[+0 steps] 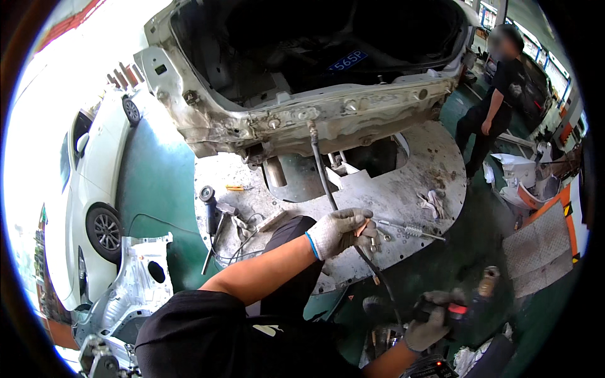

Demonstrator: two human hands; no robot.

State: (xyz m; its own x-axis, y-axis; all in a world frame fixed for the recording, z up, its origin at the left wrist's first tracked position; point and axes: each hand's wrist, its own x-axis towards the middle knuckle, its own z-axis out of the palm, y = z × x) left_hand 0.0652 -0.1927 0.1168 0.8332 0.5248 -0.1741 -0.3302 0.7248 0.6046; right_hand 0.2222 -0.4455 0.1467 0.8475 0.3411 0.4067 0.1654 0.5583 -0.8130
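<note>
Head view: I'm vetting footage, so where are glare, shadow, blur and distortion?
In the head view, glare whitens the background by the white car; deep shadow fills the trunk; the dark tool by the right hand looks blurred; edges bend toward the rim.

My left: white car (91, 170); silver panel (135, 271) near it | my right: person (504, 85) in black, standing; dark car (537, 88) beyond; orange-edged plates (535, 251)

The red-marked dark tool (458, 309) is blurred, and the right hand's (427, 331) grip on it cannot be made out. The small orange piece (362, 228) is partly covered by the left hand (337, 233). The car body (302, 120) is cut off above.
</note>
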